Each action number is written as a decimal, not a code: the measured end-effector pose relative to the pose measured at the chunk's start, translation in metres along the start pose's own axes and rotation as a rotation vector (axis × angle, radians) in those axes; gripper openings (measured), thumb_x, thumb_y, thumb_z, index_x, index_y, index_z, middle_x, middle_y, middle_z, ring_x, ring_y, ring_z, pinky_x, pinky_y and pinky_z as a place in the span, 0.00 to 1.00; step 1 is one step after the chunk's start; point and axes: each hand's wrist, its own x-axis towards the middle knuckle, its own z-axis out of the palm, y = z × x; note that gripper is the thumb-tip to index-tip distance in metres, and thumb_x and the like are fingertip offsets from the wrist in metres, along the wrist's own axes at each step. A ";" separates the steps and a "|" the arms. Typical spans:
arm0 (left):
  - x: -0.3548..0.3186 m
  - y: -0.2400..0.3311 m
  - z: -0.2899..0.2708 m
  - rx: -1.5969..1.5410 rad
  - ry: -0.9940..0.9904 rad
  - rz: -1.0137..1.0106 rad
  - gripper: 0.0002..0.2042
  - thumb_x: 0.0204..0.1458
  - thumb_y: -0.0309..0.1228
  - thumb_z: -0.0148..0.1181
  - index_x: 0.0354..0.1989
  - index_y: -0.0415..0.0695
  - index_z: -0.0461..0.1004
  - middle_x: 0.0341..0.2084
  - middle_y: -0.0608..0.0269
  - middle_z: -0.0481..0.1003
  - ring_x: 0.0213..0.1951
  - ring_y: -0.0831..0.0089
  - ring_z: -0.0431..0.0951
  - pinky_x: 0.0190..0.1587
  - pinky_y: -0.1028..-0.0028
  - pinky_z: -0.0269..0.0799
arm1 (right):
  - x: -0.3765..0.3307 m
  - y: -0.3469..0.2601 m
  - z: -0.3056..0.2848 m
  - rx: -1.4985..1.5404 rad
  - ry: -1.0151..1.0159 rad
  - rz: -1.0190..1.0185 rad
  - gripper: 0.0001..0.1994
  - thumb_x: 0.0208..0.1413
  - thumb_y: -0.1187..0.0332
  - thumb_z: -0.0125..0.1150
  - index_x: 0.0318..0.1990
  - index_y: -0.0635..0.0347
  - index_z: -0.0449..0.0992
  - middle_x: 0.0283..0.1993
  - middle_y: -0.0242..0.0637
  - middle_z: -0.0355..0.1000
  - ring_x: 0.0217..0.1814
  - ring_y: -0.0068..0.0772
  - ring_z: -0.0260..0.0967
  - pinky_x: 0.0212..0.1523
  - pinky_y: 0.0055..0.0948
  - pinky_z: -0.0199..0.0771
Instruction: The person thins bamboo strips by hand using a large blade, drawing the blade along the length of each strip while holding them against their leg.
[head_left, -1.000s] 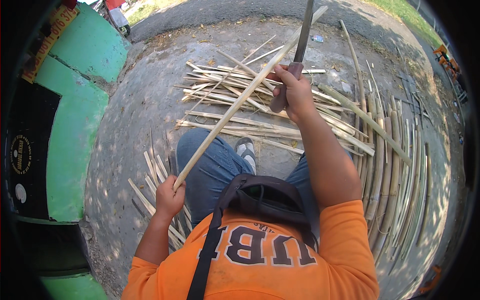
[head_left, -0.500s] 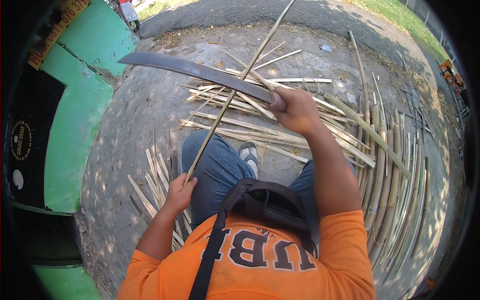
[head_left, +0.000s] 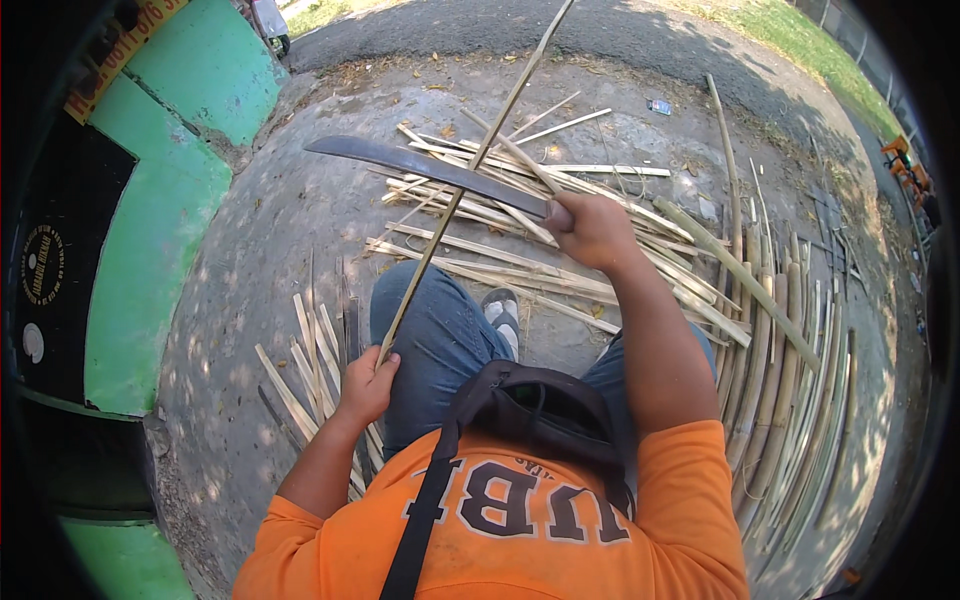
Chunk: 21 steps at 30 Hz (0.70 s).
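Concrete ground (head_left: 280, 230) under bamboo strips (head_left: 500, 255); left hand (head_left: 368, 385) clenches a bamboo slat (head_left: 450, 210) steeply upward, right hand (head_left: 590, 228) fisted on machete (head_left: 430, 170) laid across it for shaving.

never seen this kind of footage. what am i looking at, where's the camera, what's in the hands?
No machine here: a person works with bare hands. The single view comes from a wide fisheye camera on the head, looking down, so straight edges bend near the rim. The left hand grips the lower end of a long thin bamboo strip slanting up and away. The right hand holds a long dark blade lying across that strip. On the concrete ground lie split bamboo strips ahead, thicker bamboo poles to the right, and a small bundle of strips to the left. A green wall stands left.
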 end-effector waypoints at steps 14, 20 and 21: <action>0.000 -0.004 0.004 0.031 0.030 0.102 0.14 0.67 0.36 0.59 0.33 0.37 0.72 0.19 0.53 0.71 0.25 0.70 0.69 0.31 0.64 0.67 | 0.004 0.016 -0.021 0.078 0.081 0.135 0.11 0.55 0.58 0.68 0.37 0.55 0.81 0.35 0.51 0.80 0.41 0.62 0.78 0.42 0.53 0.78; -0.002 -0.003 0.006 0.051 0.042 0.104 0.14 0.67 0.34 0.60 0.32 0.36 0.71 0.19 0.52 0.71 0.23 0.67 0.69 0.30 0.63 0.66 | -0.004 -0.013 -0.017 0.061 -0.153 -0.135 0.14 0.55 0.58 0.74 0.32 0.58 0.77 0.30 0.50 0.76 0.36 0.60 0.76 0.38 0.50 0.73; -0.001 -0.001 0.005 0.050 0.041 0.104 0.14 0.67 0.34 0.60 0.32 0.36 0.71 0.19 0.52 0.71 0.23 0.67 0.69 0.30 0.63 0.66 | -0.004 -0.015 -0.017 0.045 -0.202 -0.183 0.13 0.55 0.58 0.73 0.31 0.57 0.77 0.30 0.50 0.76 0.37 0.59 0.76 0.38 0.50 0.73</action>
